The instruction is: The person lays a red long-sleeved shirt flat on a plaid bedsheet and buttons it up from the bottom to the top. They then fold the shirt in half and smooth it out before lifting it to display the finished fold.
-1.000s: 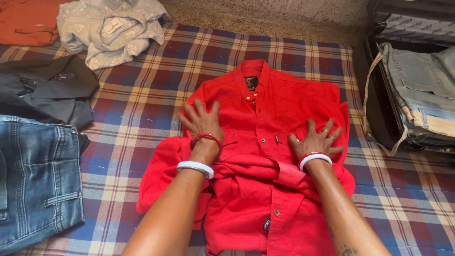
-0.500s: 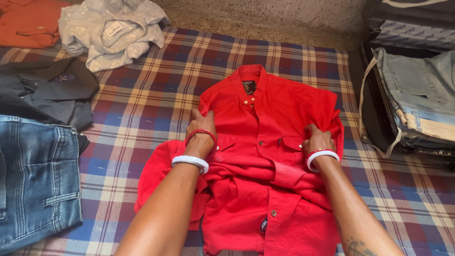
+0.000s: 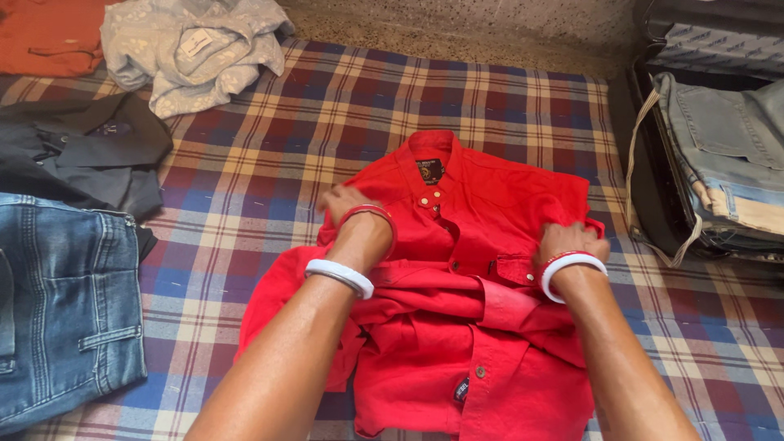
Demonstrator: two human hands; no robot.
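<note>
Gripping red shirt (image 3: 457, 269) at both sides, left hand (image 3: 347, 204) and right hand (image 3: 567, 238) fisted on cloth, keeping upper half taut.

Red shirt (image 3: 482, 212) (plaid blanket (image 3: 408, 90)).

jeans (image 3: 65, 310) left, suitcase (image 3: 702, 163) right, blanket (image 3: 457, 90) open ahead

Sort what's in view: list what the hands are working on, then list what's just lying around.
In hand:
red shirt, gripped by left hand and right hand

Lying about:
blue jeans
dark garment
pale printed shirt
orange garment
folded denim stack
plaid sheet
</note>
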